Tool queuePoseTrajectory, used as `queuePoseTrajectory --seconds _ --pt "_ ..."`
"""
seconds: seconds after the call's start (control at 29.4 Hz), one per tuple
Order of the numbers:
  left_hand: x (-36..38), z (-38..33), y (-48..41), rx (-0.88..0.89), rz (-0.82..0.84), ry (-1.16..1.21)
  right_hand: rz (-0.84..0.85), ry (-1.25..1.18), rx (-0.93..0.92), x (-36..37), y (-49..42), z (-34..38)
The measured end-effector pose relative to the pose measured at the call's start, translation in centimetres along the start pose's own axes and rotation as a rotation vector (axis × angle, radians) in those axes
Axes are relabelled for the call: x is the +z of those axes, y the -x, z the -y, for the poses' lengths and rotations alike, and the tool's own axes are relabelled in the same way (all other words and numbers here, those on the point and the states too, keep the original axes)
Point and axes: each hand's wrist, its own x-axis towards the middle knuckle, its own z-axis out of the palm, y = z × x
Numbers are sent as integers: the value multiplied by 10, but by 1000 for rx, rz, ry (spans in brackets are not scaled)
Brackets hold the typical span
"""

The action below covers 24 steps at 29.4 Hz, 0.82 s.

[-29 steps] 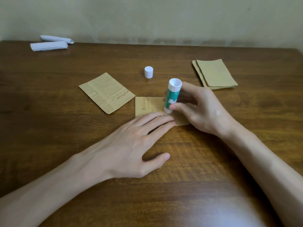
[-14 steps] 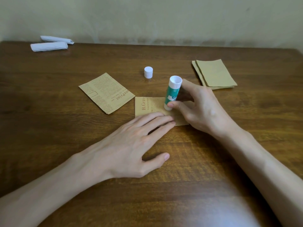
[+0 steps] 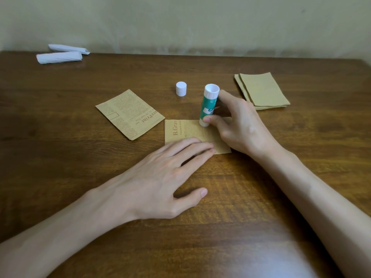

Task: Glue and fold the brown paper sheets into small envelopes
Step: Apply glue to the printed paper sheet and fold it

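A brown printed paper sheet (image 3: 186, 131) lies flat in the middle of the wooden table. My left hand (image 3: 160, 175) presses its near edge with straight fingers. My right hand (image 3: 239, 125) grips a green and white glue stick (image 3: 208, 103), tip down on the sheet near its far edge. The stick's white cap (image 3: 181, 88) stands apart on the table behind. A folded printed brown piece (image 3: 129, 114) lies to the left of the sheet. A stack of plain brown sheets (image 3: 262, 91) sits at the right rear.
Two white rolled papers (image 3: 60, 55) lie at the far left corner by the wall. The table's right edge (image 3: 367, 63) shows at the far right.
The glue stick in my right hand has slid a little to the left and away from me along the sheet. My left hand has stayed in place.
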Motion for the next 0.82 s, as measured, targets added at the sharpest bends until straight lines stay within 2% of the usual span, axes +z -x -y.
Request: queuePoseTrajectory --seconds 0.2,0.41,0.61,0.82 --pt "0 0 0 -5 5 -2 -34 -66 20 5 2 -4" --pt "-2 0 -1 -2 1 -3 -243 -271 66 -4 4 -8" --pt "-1 1 -1 0 -9 2 -8 -225 13 -7 18 -5" --pt "0 0 -1 -2 -9 4 127 -134 -60 -11 16 -11"
